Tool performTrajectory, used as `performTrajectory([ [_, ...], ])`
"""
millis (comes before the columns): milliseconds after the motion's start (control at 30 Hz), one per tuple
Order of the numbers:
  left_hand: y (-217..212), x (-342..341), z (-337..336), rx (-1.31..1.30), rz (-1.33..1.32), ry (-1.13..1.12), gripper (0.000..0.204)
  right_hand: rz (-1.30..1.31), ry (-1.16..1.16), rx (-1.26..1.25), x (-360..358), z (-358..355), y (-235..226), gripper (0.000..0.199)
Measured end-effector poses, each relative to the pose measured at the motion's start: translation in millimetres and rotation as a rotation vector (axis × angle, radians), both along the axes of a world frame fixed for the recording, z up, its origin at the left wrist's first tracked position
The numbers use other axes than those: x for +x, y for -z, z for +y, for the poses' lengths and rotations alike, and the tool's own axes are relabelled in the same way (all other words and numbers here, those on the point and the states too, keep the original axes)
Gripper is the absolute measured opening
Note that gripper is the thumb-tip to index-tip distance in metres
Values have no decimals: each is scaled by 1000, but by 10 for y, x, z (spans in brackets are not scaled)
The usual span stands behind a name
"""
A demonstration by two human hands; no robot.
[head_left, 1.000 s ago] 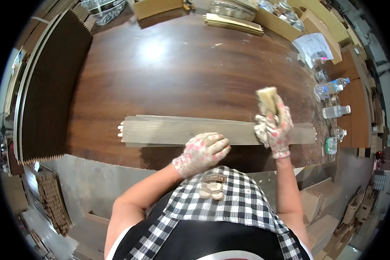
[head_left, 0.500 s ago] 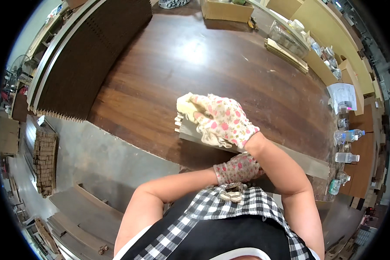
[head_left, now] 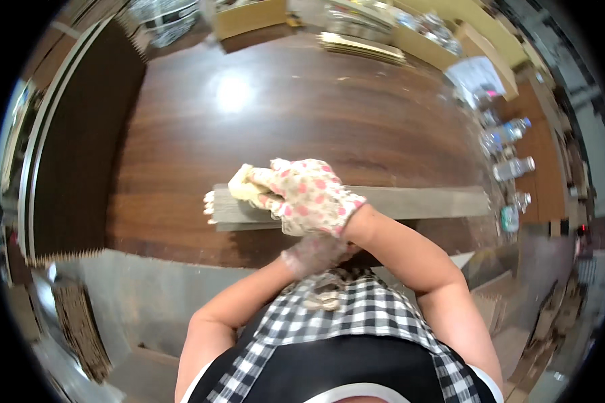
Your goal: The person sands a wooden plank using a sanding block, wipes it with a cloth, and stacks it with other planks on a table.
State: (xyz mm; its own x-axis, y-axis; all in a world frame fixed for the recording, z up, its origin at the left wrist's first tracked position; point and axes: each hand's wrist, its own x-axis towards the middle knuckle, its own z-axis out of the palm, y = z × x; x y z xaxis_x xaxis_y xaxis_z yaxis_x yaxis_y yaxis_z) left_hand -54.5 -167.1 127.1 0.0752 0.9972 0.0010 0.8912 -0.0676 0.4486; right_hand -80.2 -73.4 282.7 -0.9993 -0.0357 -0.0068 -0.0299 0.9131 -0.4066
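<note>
Sponge (head_left: 243,188) sits clenched under right hand (head_left: 309,195) fingers, touching plank (head_left: 417,201).

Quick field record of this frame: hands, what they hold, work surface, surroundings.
right hand: gloved, spotted, reaching across to the left end of the plank, gripping a yellowish block
left hand: gloved, at the plank's near edge, mostly hidden under the right forearm; grip cannot be told
plank: long grey board, lying flat
surface: dark brown wooden table
surroundings: plastic bottles at right
</note>
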Motion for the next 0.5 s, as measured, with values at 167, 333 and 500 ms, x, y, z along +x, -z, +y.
performTrajectory([
  [167, -513, -103, 79, 596, -4, 25, 22, 53, 186, -290, 1021, 1026, -2, 37],
  [333, -601, -34, 52, 564, -38, -46, 22, -188, 484, 51, 2269, 2133, -92, 38],
  [500, -836, 31, 204, 510, -92, -83, 22, -240, 1033, -11, 3478, 3126, -144, 34],
])
